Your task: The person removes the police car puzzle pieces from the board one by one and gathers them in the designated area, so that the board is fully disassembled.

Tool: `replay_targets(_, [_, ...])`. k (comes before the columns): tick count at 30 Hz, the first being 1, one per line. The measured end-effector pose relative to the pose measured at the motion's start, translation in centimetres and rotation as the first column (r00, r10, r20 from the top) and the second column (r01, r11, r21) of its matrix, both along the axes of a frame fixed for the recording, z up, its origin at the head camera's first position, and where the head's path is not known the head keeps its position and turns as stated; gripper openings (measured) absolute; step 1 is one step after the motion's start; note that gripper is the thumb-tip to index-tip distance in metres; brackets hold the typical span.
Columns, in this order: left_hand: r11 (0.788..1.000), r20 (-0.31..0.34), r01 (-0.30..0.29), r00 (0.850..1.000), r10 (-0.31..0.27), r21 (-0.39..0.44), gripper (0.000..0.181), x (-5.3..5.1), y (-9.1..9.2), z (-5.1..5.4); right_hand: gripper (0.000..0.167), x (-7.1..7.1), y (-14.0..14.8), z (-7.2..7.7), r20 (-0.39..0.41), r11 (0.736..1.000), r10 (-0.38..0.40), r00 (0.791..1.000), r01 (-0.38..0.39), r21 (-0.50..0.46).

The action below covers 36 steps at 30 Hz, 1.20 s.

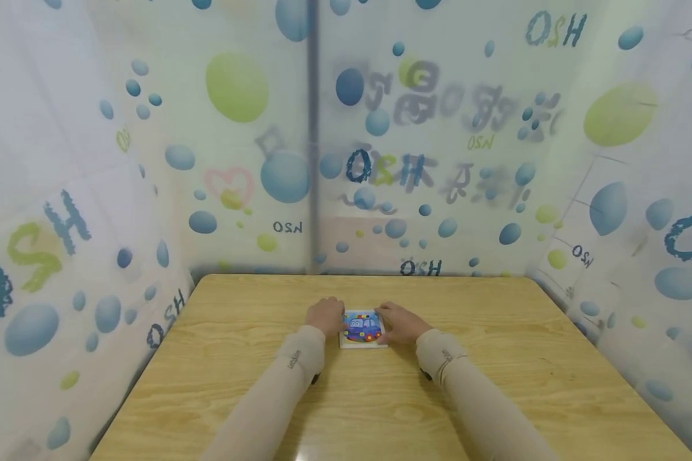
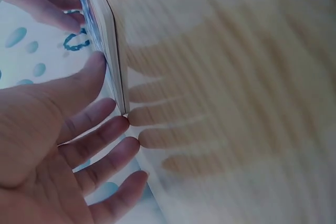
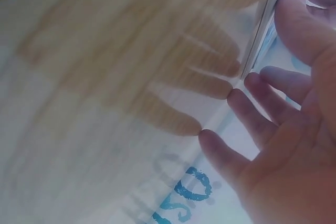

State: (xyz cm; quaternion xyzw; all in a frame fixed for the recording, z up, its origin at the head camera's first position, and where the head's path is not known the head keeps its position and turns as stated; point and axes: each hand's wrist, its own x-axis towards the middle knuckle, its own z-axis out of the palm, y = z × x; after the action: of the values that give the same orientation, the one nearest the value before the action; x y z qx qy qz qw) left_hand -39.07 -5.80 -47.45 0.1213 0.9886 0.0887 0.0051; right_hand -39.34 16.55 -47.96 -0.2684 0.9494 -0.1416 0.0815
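A small flat picture board (image 1: 362,328) with a white rim and a cartoon blue car lies on the wooden table, between the two hands. My left hand (image 1: 325,316) holds its left side. In the left wrist view, the left thumb (image 2: 95,69) rests against the board's edge, and the other fingers spread with tips at the tabletop. On the opposite side, my right hand (image 1: 403,323) holds the board's right edge, its thumb near the front and its fingers towards the far corner. Several right fingertips touch the table in the right wrist view.
The light wooden table (image 1: 236,397) has a glossy surface that mirrors the fingers. Patterned curtains (image 1: 236,160) with blue and green drops and lettering enclose its back and both sides. Long pale sleeves cover both arms.
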Motion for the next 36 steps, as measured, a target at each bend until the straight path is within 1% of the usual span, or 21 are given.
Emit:
replay_targets(4, [0.997, 0.022, -0.03, 0.999, 0.028, 0.065, 0.03, -0.3, 0.5, 0.0, 0.077, -0.1, 0.2, -0.3, -0.033, 1.0, 0.02, 0.999, -0.02, 0.007])
replay_targets(7, [0.995, 0.04, -0.042, 0.998, 0.039, 0.091, 0.029, -0.6, 0.8, -0.1, 0.075, -0.2, 0.2, -0.5, -0.051, 0.999, 0.026, 0.998, -0.025, 0.024])
replay_targets(9, [0.995, 0.047, -0.045, 0.998, 0.041, 0.086, 0.03, -0.7, 0.9, -0.1, 0.074, -0.1, 0.0, -0.4, -0.052, 0.999, 0.025, 0.998, -0.023, 0.04])
replay_targets(11, [0.997, 0.046, -0.045, 0.998, 0.043, 0.058, 0.033, -0.8, 1.0, -0.2, 0.074, 0.1, -0.2, -0.3, -0.046, 0.999, 0.02, 0.999, -0.018, 0.051])
replay_targets(14, [0.999, 0.037, -0.043, 0.998, 0.042, 0.022, 0.041, -1.1, 1.0, -0.4, 0.072, 0.4, -0.6, 0.0, -0.044, 0.998, 0.019, 0.999, -0.016, 0.064])
replay_targets(16, [0.999, 0.045, -0.041, 0.998, 0.041, 0.006, 0.046, -1.2, 1.0, -0.3, 0.071, 0.4, -0.8, 0.1, -0.046, 0.996, 0.029, 0.999, -0.025, 0.084])
replay_targets(17, [0.999, 0.041, -0.039, 0.998, 0.038, 0.002, 0.047, -1.3, 1.0, -0.4, 0.07, 0.4, -0.9, 0.2, -0.048, 0.995, 0.037, 0.998, -0.032, 0.095])
replay_targets(21, [1.0, 0.068, -0.022, 0.997, 0.022, 0.004, 0.048, -1.8, 0.9, -0.7, 0.071, 0.1, -1.2, -0.1, -0.043, 0.986, 0.065, 0.997, -0.058, 0.154])
replay_targets(24, [1.0, 0.084, -0.015, 0.996, 0.015, 0.006, 0.048, -2.1, 0.8, -0.9, 0.073, 0.1, -1.4, -0.1, -0.033, 0.981, 0.051, 0.998, -0.044, 0.191])
replay_targets(25, [1.0, 0.087, -0.013, 0.996, 0.012, 0.009, 0.048, -2.0, 0.9, -0.9, 0.073, 0.3, -1.5, 0.1, -0.028, 0.976, 0.039, 0.999, -0.032, 0.215])
replay_targets(30, [0.999, 0.092, 0.003, 0.996, -0.006, 0.035, 0.051, -1.9, 1.1, -0.6, 0.075, 0.7, -1.8, 0.5, -0.015, 0.963, -0.02, 1.0, 0.023, 0.268])
replay_targets(32, [0.999, 0.09, 0.002, 0.996, -0.006, 0.046, 0.053, -1.8, 0.9, -0.7, 0.074, 0.7, -2.0, 0.6, -0.011, 0.968, -0.018, 1.0, 0.02, 0.252])
replay_targets(34, [0.998, 0.092, -0.002, 0.996, -0.003, 0.062, 0.05, -1.8, 0.8, -0.7, 0.074, 0.6, -2.1, 0.6, -0.017, 0.968, -0.004, 1.0, 0.009, 0.249])
replay_targets(36, [0.995, 0.096, -0.003, 0.995, -0.006, 0.098, 0.046, -1.7, 0.5, -0.5, 0.074, 0.5, -2.1, 0.5, -0.03, 0.969, 0.009, 1.0, -0.001, 0.249])
